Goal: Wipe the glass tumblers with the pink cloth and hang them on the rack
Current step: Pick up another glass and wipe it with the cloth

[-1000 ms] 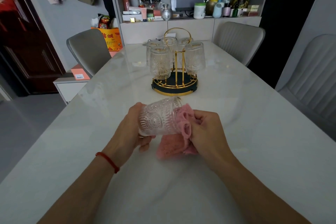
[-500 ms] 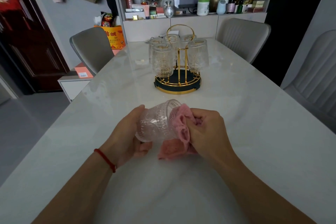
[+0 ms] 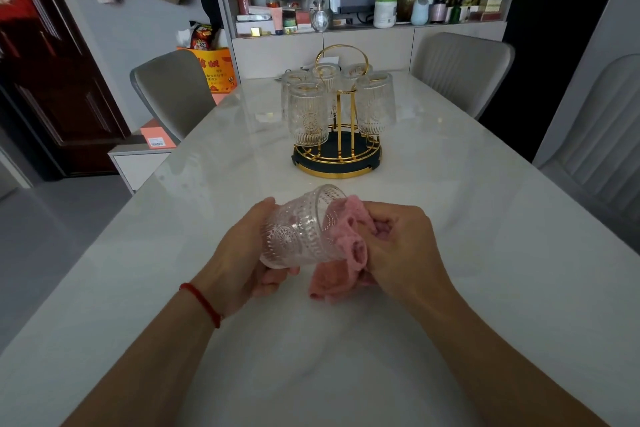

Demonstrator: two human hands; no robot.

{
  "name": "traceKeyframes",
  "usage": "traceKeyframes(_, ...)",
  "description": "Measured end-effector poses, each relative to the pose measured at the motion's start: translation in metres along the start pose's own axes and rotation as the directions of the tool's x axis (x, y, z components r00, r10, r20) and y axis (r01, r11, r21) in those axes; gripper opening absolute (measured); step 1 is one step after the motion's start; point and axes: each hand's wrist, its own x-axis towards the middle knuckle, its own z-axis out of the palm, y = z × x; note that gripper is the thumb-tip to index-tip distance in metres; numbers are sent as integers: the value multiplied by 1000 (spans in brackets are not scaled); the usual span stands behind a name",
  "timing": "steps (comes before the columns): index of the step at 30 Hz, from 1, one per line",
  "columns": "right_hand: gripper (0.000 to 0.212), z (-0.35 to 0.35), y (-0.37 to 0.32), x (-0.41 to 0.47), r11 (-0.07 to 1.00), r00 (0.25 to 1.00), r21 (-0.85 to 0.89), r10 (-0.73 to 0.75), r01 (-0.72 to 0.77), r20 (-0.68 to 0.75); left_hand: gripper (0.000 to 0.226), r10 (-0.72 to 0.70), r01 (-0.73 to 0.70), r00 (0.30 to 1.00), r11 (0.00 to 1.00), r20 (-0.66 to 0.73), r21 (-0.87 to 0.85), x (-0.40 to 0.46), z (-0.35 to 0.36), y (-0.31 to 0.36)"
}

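Note:
My left hand [image 3: 239, 263] grips an embossed clear glass tumbler [image 3: 298, 232] lying on its side above the white marble table [image 3: 485, 253], mouth turned to the right. My right hand [image 3: 401, 246] pinches the pink cloth [image 3: 346, 253] against the tumbler's rim, with part of the cloth hanging down to the table. Farther back at the table's middle stands the gold rack [image 3: 337, 149] on its dark round base, with several tumblers [image 3: 308, 118] hung upside down on it.
Grey chairs stand at the left [image 3: 173, 94], far right [image 3: 460, 69] and right edge [image 3: 595, 149]. Behind the table a shelf counter [image 3: 346, 24] holds bottles and boxes. A low cabinet [image 3: 138, 163] and a dark door are at the left.
The tumbler has turned a little in my left hand and the cloth has shifted along its rim. Both hands stay at the same spot over the table.

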Motion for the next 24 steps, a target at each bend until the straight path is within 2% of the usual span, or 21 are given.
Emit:
traceKeyframes(2,17,2,2,2,999,997,25,36,-34,-75,48,88,-72,990,987,109,-147,0,2,1)
traceKeyframes(4,21,3,3,5,990,985,63,130,-123,-117,40,220,-185,969,950,117,-253,0,6,0)
traceKeyframes(6,18,1,1,4,984,982,73,171,-165,-81,36,318,-298,947,920,40,-253,2,11,-1)
traceKeyframes(9,11,0,-3,2,986,989,80,145,-146,18,37,358,-370,927,921,-115,-121,5,12,2)
traceKeyframes(11,12,-3,-1,3,994,997,82,68,-72,45,41,311,-319,939,947,-146,-34,4,11,4)
traceKeyframes(12,16,-4,0,5,998,999,63,9,-12,52,43,245,-248,959,969,-140,-8,2,10,5)
traceKeyframes(14,27,-7,1,4,997,996,28,-68,66,55,50,81,-78,994,996,-73,41,0,7,4)
traceKeyframes(16,26,-7,1,4,995,995,5,-98,98,24,57,-13,12,1000,999,25,38,-1,5,3)
traceKeyframes(18,13,-4,3,4,997,995,-4,-80,80,-55,58,14,-3,990,997,138,-82,-2,4,4)
traceKeyframes(20,14,0,3,5,999,992,52,11,-4,-125,45,115,-77,979,973,168,-218,0,7,3)
traceKeyframes(22,14,0,3,5,994,989,93,71,-59,-131,36,190,-172,980,956,55,-239,1,12,0)
traceKeyframes(24,9,-3,3,4,1000,997,17,-25,26,-71,35,204,-214,976,963,-77,-161,4,14,0)
